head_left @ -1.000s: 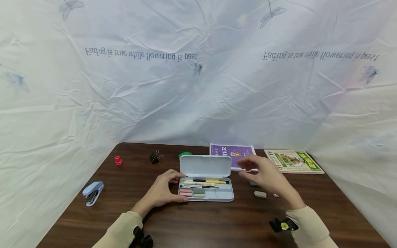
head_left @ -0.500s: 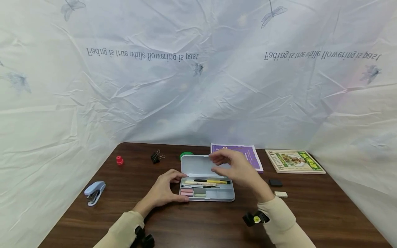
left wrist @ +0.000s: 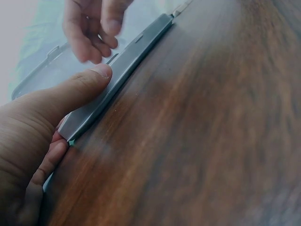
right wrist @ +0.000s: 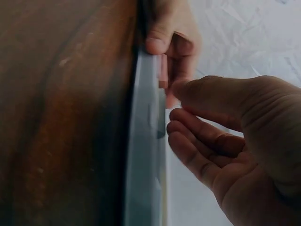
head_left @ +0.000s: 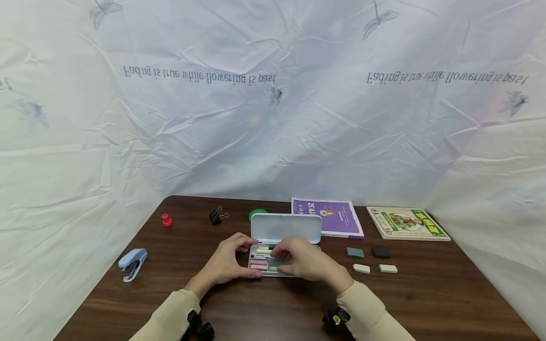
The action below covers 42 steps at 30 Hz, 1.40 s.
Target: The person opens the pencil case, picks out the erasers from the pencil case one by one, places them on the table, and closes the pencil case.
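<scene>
A pale pencil case [head_left: 286, 228] stands with its lid raised on the dark wooden table. My left hand [head_left: 226, 262] grips its left end, thumb [left wrist: 89, 84] on the front rim and fingers at the back. Pens [head_left: 263, 251] lie in the long rear compartment. Pink blocks [head_left: 258, 264] and a light green block [right wrist: 161, 113] sit in the front compartments. My right hand [head_left: 307, 259] hovers over the case with loosely bent fingers, fingertips close above the green block. Between its thumb and fingers nothing shows. It hides the right part of the case.
Right of the case lie a blue-grey block [head_left: 355, 252], a black block [head_left: 381, 252] and two white blocks [head_left: 361, 268]. Behind are a purple book [head_left: 341, 221] and a green-and-white book [head_left: 407, 223]. Leftward are a stapler [head_left: 132, 264], binder clip [head_left: 217, 216] and red cap [head_left: 166, 219].
My right hand has come left and down from beside the case to over its compartments, uncovering the blocks on the right. The left hand has kept its grip on the case.
</scene>
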Each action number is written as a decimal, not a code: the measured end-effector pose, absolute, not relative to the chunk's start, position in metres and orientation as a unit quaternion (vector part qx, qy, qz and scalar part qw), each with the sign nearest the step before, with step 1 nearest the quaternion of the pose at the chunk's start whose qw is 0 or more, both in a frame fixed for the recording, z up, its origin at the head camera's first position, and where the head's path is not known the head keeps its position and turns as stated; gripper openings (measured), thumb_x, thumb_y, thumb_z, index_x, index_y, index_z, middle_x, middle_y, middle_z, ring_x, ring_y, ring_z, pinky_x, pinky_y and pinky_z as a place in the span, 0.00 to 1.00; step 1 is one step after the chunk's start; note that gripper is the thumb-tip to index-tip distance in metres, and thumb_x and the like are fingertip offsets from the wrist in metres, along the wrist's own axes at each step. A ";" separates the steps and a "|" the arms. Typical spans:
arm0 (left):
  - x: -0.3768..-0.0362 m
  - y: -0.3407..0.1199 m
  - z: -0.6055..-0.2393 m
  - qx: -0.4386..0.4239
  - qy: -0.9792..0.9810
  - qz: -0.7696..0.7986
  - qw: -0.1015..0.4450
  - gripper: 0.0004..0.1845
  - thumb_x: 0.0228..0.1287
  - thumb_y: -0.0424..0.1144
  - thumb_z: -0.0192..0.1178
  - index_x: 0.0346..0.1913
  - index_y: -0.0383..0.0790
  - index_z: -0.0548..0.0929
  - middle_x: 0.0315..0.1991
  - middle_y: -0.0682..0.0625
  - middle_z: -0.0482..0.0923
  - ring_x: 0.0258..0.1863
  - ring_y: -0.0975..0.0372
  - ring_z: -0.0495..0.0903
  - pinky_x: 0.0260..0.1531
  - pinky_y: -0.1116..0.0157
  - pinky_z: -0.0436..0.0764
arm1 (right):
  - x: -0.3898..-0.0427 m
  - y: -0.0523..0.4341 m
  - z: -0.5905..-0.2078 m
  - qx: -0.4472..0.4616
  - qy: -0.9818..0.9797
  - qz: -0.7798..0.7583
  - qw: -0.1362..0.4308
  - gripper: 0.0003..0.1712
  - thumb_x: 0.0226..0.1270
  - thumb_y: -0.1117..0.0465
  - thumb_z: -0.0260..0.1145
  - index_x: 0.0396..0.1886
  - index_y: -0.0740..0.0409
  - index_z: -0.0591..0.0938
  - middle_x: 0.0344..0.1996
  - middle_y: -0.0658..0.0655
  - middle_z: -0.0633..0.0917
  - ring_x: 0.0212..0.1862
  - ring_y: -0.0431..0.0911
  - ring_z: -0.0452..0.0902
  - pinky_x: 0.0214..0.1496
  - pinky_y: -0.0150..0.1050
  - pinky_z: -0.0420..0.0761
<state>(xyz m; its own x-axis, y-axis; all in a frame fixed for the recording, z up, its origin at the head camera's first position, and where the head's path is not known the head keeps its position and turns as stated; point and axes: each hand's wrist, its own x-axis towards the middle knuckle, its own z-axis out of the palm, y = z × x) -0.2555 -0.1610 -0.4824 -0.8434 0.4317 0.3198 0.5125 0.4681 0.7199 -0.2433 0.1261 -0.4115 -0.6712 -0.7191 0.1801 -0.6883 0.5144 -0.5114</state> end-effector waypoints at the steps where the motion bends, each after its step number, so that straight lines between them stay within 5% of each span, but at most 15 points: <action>1: -0.255 -0.161 -0.482 -0.275 -0.856 -0.435 0.045 0.43 0.50 0.60 0.90 0.68 0.47 0.87 0.60 0.52 0.83 0.58 0.59 0.85 0.63 0.58 0.88 | -0.243 0.125 -0.412 -0.405 0.872 -0.273 0.028 0.14 0.69 0.69 0.81 0.52 0.61 0.92 0.44 0.54 0.91 0.45 0.43 0.88 0.50 0.37 0.90; 22: -0.256 -0.163 -0.481 -0.269 -0.862 -0.428 0.037 0.44 0.51 0.62 0.89 0.69 0.48 0.87 0.61 0.52 0.82 0.59 0.58 0.85 0.64 0.57 0.88 | -0.242 0.117 -0.422 -0.418 0.877 -0.238 0.000 0.14 0.75 0.69 0.75 0.56 0.51 0.94 0.42 0.48 0.85 0.37 0.35 0.72 0.39 0.31 0.77; 36: -0.256 -0.163 -0.484 -0.274 -0.860 -0.427 0.046 0.43 0.52 0.61 0.89 0.69 0.47 0.87 0.60 0.52 0.83 0.58 0.58 0.84 0.63 0.58 0.88 | -0.240 0.125 -0.410 -0.393 0.868 -0.303 0.007 0.11 0.71 0.73 0.77 0.45 0.55 0.88 0.39 0.49 0.89 0.40 0.37 0.83 0.46 0.37 0.89; 42: -0.256 -0.162 -0.485 -0.279 -0.858 -0.427 0.053 0.42 0.52 0.59 0.89 0.67 0.46 0.88 0.59 0.53 0.84 0.58 0.59 0.84 0.62 0.59 0.88 | -0.240 0.156 -0.383 -0.386 0.858 -0.332 -0.060 0.12 0.70 0.74 0.77 0.46 0.54 0.90 0.40 0.48 0.90 0.43 0.38 0.86 0.48 0.47 0.92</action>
